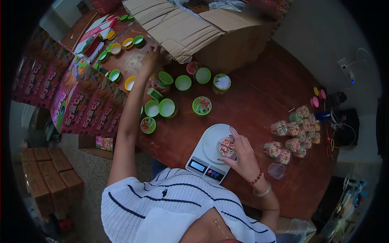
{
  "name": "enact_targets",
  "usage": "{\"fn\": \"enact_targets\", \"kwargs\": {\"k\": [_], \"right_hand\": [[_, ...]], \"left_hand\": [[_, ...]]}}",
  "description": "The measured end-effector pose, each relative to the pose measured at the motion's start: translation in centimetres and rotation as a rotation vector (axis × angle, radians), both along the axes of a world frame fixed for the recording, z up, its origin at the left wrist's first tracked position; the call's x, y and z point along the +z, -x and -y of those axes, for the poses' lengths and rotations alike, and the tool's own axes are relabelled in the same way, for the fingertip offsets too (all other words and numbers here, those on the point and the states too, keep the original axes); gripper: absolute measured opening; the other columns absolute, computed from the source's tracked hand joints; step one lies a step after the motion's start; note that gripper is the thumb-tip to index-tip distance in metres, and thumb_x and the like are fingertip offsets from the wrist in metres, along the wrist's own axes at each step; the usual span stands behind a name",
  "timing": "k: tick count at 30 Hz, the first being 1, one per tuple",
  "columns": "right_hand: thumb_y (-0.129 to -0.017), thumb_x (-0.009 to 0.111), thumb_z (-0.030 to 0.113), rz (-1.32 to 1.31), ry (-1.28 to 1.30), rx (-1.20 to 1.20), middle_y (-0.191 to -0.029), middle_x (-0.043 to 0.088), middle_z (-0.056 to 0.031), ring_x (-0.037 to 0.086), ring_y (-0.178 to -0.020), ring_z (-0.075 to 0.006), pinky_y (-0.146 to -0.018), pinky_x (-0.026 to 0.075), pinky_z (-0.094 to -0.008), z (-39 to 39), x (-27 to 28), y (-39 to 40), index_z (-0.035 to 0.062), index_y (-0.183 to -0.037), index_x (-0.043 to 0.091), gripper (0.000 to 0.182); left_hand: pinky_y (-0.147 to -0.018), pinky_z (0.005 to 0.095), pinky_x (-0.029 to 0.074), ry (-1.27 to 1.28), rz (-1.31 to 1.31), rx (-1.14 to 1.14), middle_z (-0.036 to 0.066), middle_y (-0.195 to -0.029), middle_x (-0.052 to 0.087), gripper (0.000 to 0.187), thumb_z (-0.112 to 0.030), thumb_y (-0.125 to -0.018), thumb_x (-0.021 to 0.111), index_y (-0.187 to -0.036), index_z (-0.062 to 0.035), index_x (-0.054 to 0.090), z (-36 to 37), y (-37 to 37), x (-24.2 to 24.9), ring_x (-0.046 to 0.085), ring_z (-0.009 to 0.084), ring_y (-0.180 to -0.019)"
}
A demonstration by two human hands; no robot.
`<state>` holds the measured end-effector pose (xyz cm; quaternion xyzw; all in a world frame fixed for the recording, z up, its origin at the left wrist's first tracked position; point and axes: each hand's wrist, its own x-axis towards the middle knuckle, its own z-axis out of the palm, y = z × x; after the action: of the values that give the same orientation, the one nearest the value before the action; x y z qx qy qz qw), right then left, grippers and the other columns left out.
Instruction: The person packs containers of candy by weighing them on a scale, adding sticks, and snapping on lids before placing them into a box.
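Note:
My right hand [242,158] curves round a clear plastic cup [227,146] of pink and white sticks, thumb on one side and fingers on the other. The cup rests on the round plate of a white kitchen scale [212,139], whose display is lit. My left hand [151,60] is stretched far across the table beside the cardboard box, fingers apart, with nothing visible in it; it is dim there. Green-rimmed tubs and lids, among them a green tub [167,107] and a printed lid [201,105], stand near my left forearm.
Several filled cups [298,133] cluster at the right, beside a clear empty cup [276,171]. A large open cardboard box [227,48] stands at the back. Pink printed cartons [87,101] rise at the left, with yellow and green lids [116,49] behind them. Cables hang at the right edge.

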<state>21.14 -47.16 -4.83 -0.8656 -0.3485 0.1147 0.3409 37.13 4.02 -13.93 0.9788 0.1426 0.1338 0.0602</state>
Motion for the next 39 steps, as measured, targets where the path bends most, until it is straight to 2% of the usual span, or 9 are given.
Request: {"fn": "enact_targets", "kwargs": {"k": [7, 9, 12, 13, 15, 20, 25, 30, 39], "right_hand": [[-0.063, 0.098, 0.026, -0.017, -0.045, -0.220, -0.141, 0.060, -0.0194, 0.059, -0.131, -0.0348, -0.111, 0.047, -0.0461, 3.0, 1.3, 1.1, 0.0068, -0.160, 0.035, 0.117], [-0.063, 0.098, 0.025, -0.014, -0.040, -0.297, -0.142, 0.060, -0.0193, 0.059, -0.132, -0.0339, -0.111, 0.047, -0.0462, 4.0, 1.8, 1.5, 0.0070, -0.160, 0.036, 0.116], [-0.068, 0.096, 0.019, -0.030, -0.118, -0.480, -0.139, 0.063, -0.0192, 0.061, -0.131, -0.0320, -0.111, 0.048, -0.0461, 5.8, 1.0, 2.0, 0.0072, -0.158, 0.038, 0.108], [-0.070, 0.095, 0.017, -0.082, -0.189, -0.531, -0.139, 0.063, -0.0186, 0.061, -0.131, -0.0309, -0.111, 0.049, -0.0460, 6.4, -0.1, 2.1, 0.0078, -0.158, 0.039, 0.105], [-0.075, 0.092, 0.012, -0.096, -0.257, -0.594, -0.139, 0.063, -0.0182, 0.062, -0.129, -0.0284, -0.110, 0.052, -0.0432, 5.8, 0.1, 2.0, 0.0078, -0.156, 0.043, 0.094], [-0.082, 0.087, 0.008, -0.075, -0.358, -0.636, -0.137, 0.064, -0.0178, 0.063, -0.128, -0.0273, -0.109, 0.053, -0.0424, 5.3, -0.8, 2.5, 0.0062, -0.150, 0.051, 0.078], [-0.082, 0.087, 0.010, -0.138, -0.355, -0.649, -0.136, 0.065, -0.0181, 0.064, -0.127, -0.0280, -0.109, 0.053, -0.0426, 5.9, -2.8, 3.6, 0.0049, -0.148, 0.053, 0.075], [-0.081, 0.087, 0.011, -0.207, -0.345, -0.593, -0.135, 0.065, -0.0186, 0.064, -0.127, -0.0283, -0.109, 0.053, -0.0417, 4.7, -3.4, 3.8, 0.0034, -0.147, 0.053, 0.075], [-0.077, 0.083, 0.003, 0.211, -0.200, -0.371, -0.107, 0.070, -0.0093, 0.067, -0.099, -0.0254, -0.082, 0.056, -0.0352, 1.9, 0.0, 3.3, 0.0066, -0.108, 0.077, 0.032]], "left_hand": [[-0.099, 0.0557, 0.053, 0.068, -0.113, -0.260, 0.032, -0.139, 0.050, 0.081, -0.046, -0.078, 0.084, -0.141, -0.0067, 0.051, -2.5, -1.8, -2.3, 0.056, 0.0525, -0.123], [-0.103, 0.0537, 0.051, -0.171, 0.047, -0.239, 0.031, -0.143, 0.050, 0.079, -0.046, -0.079, 0.083, -0.140, -0.0057, 0.054, -0.1, 0.0, 0.9, 0.053, 0.0504, -0.128], [-0.107, 0.0512, 0.049, -0.115, 0.062, -0.424, 0.029, -0.148, 0.047, 0.079, -0.049, -0.080, 0.081, -0.140, -0.0036, 0.055, 7.1, 4.7, 5.5, 0.054, 0.0460, -0.130], [-0.108, 0.0484, 0.048, 0.036, -0.163, -0.471, 0.027, -0.147, 0.052, 0.081, -0.048, -0.080, 0.081, -0.140, -0.0018, 0.054, 10.0, 6.5, 7.7, 0.056, 0.0430, -0.130], [-0.108, 0.0492, 0.048, 0.017, -0.280, -0.556, 0.025, -0.137, 0.059, 0.076, -0.043, -0.081, 0.082, -0.139, -0.0024, 0.055, 10.4, 6.0, 3.1, 0.058, 0.0438, -0.126], [-0.099, 0.0491, 0.053, -0.024, -0.131, -0.591, 0.022, -0.116, 0.064, 0.067, -0.026, -0.078, 0.082, -0.136, -0.0031, 0.057, 12.4, 7.3, 3.1, 0.064, 0.0442, -0.111], [-0.097, 0.0433, 0.056, 0.190, 0.199, -0.612, 0.016, -0.113, 0.065, 0.068, -0.020, -0.076, 0.085, -0.136, -0.0046, 0.058, 14.7, 13.0, 8.5, 0.067, 0.0347, -0.111], [-0.098, 0.0411, 0.055, 0.573, 0.044, -0.590, 0.016, -0.127, 0.066, 0.073, -0.017, -0.072, 0.091, -0.135, -0.0051, 0.056, 18.2, 18.3, 10.5, 0.066, 0.0278, -0.119], [-0.097, 0.0451, 0.054, 0.603, -0.254, -0.661, 0.015, -0.130, 0.057, 0.072, -0.010, -0.072, 0.088, -0.133, -0.0034, 0.051, 20.7, 21.6, 7.1, 0.060, 0.0377, -0.121]]}}
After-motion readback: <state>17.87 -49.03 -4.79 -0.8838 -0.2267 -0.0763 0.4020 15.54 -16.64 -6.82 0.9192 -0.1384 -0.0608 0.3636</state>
